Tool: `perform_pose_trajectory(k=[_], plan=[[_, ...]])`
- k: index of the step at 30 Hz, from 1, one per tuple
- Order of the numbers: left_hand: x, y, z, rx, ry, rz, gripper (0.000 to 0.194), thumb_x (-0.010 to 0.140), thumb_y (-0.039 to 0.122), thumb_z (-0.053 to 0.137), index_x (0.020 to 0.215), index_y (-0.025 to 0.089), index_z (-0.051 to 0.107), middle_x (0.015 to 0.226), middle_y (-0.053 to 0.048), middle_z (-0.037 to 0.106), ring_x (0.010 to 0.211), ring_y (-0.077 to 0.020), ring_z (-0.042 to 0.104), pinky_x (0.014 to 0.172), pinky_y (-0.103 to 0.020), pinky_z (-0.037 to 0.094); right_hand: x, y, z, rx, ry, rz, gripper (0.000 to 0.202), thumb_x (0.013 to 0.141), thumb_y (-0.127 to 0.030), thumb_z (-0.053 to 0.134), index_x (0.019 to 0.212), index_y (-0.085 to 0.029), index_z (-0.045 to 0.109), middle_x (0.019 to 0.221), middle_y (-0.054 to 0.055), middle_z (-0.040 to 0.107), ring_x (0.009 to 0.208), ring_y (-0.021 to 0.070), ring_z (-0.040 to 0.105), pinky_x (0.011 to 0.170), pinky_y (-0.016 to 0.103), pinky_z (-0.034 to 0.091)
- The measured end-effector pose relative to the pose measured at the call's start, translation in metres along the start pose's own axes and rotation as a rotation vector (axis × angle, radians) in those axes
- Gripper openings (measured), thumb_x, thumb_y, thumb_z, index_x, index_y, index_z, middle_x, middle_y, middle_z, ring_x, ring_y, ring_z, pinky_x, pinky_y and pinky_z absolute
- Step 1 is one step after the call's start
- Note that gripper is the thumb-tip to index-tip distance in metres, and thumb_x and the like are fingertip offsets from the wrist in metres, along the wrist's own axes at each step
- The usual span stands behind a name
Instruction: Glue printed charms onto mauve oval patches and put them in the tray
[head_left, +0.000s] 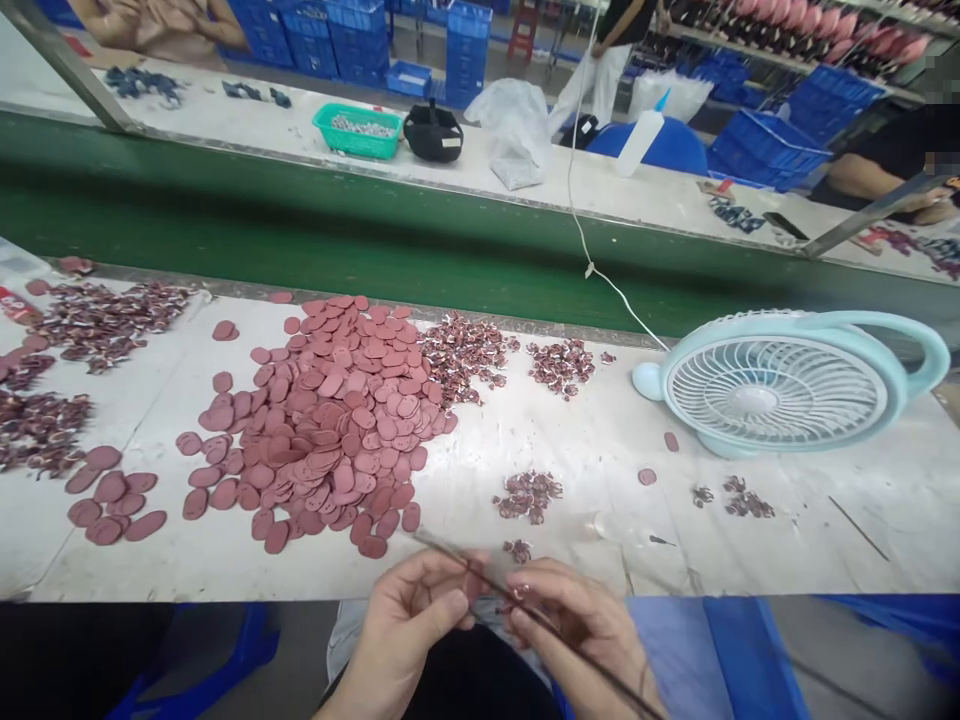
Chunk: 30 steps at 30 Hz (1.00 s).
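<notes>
Near the table's front edge, my left hand (pixel 416 620) is closed, pinching a reddish-brown oval piece (pixel 474 580) between thumb and fingers. Close beside it, my right hand (pixel 581 625) is closed too, with a small reddish-brown part (pixel 519 592) at its fingertips. A long, thin dark rod (pixel 555 630) slants across both hands; I cannot tell whether the right hand grips it. Just beyond the fingers lie small clusters of dark reddish parts (pixel 529 497). A large heap of flat oval pieces (pixel 337 400) spreads out to the left.
A light-blue fan (pixel 780 385) lies on the right, its white cord (pixel 600 275) running back. More small parts (pixel 112 320) are piled at the left. Behind a green strip (pixel 300 230), the far bench holds a green basket (pixel 358 132) and a white bottle (pixel 641 140). Other people are there.
</notes>
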<state>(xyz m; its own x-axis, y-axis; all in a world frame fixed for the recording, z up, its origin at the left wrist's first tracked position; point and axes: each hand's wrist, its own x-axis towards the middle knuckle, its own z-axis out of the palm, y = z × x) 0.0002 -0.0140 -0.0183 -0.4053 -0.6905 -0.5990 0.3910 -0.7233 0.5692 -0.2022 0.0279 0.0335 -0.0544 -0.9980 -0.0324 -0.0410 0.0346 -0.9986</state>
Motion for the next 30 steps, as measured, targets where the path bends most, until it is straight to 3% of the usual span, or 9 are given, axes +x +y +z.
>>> perform_pose_trajectory(k=[6,10,13,18,22,30], plan=[[0.001,-0.006,0.012,0.027,-0.135,-0.001,0.028,0.073,0.04,0.103,0.089,0.025,0.086,0.127,-0.009,0.082,0.086,-0.0097,0.078,0.073,-0.013,0.062,0.0,-0.011,0.008,-0.16,0.051,-0.101,0.039,0.101,-0.018,0.078,0.127,-0.046,0.087,0.096,-0.003,0.081,0.079,0.011,0.081,0.071,0.011,0.063],[0.001,-0.008,0.013,0.029,-0.151,-0.017,0.028,0.072,0.041,0.103,0.078,0.02,0.085,0.119,-0.008,0.084,0.079,-0.0058,0.074,0.074,-0.01,0.059,0.004,-0.018,0.005,-0.185,0.049,-0.149,0.027,0.1,-0.019,0.079,0.115,-0.039,0.088,0.092,-0.004,0.08,0.076,0.0099,0.08,0.07,0.01,0.063],[-0.001,-0.011,0.012,0.049,-0.155,-0.02,0.026,0.076,0.042,0.101,0.075,0.02,0.085,0.108,-0.008,0.084,0.088,-0.0093,0.077,0.082,-0.013,0.061,0.004,-0.021,0.003,-0.179,0.013,-0.09,0.026,0.1,-0.02,0.079,0.113,-0.04,0.089,0.092,-0.003,0.081,0.076,0.0115,0.081,0.071,0.013,0.064],[-0.003,-0.016,0.015,0.102,-0.119,-0.001,0.029,0.079,0.049,0.098,0.076,0.022,0.088,0.109,-0.009,0.083,0.089,-0.0095,0.076,0.076,-0.013,0.058,0.003,-0.022,0.002,-0.101,0.052,0.027,0.013,0.096,-0.027,0.084,0.102,-0.036,0.091,0.086,0.002,0.08,0.073,0.0142,0.079,0.068,0.016,0.063],[-0.005,-0.012,0.023,0.076,-0.154,-0.001,0.032,0.078,0.048,0.099,0.071,0.019,0.086,0.099,-0.009,0.08,0.092,-0.0116,0.078,0.086,-0.017,0.062,0.002,-0.02,-0.002,0.022,0.042,0.105,0.01,0.09,-0.026,0.088,0.097,-0.033,0.092,0.079,0.004,0.077,0.067,0.0138,0.076,0.063,0.016,0.06],[-0.003,-0.016,0.025,0.14,-0.077,0.013,0.043,0.075,0.057,0.099,0.071,0.016,0.084,0.11,-0.014,0.082,0.116,-0.0211,0.08,0.102,-0.023,0.065,-0.008,-0.005,0.001,0.12,0.074,0.125,0.013,0.094,-0.026,0.087,0.102,-0.036,0.091,0.085,0.003,0.076,0.072,0.0135,0.076,0.066,0.018,0.061]])
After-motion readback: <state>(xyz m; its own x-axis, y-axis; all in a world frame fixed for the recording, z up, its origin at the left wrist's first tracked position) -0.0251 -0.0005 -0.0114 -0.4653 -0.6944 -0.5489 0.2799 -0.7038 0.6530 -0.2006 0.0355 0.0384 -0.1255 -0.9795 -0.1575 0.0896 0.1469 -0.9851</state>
